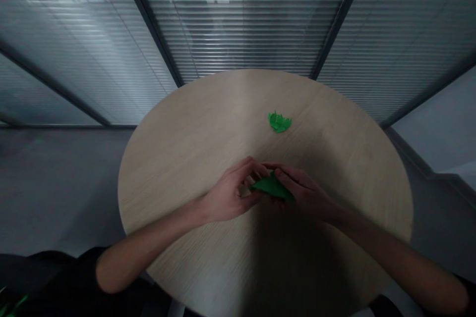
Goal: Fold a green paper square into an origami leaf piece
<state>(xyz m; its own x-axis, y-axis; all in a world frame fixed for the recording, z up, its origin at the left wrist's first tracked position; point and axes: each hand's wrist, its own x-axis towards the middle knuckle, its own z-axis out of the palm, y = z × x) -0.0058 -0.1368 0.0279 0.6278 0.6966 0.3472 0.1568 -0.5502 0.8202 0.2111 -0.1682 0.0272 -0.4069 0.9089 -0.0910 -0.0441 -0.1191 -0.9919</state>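
Between my two hands is a piece of folded green paper (273, 186), roughly triangular, held just above the table's middle. My left hand (238, 190) grips its left end, with the fingers curled and the thumb beneath. On the right side, my right hand (303, 190) is closed on the same paper, its thumb lying along the upper edge. Part of the paper is hidden behind the fingers. Farther back on the table sits a small green folded-paper piece (279, 123) with several pointed tips; neither hand touches it.
The round wooden table (178, 148) has a curved edge all around. Glass panels with blinds (241, 34) stand behind it, divided by dark frames. A chair part (385, 305) shows at the lower right. Something green (13, 304) appears at the bottom left corner.
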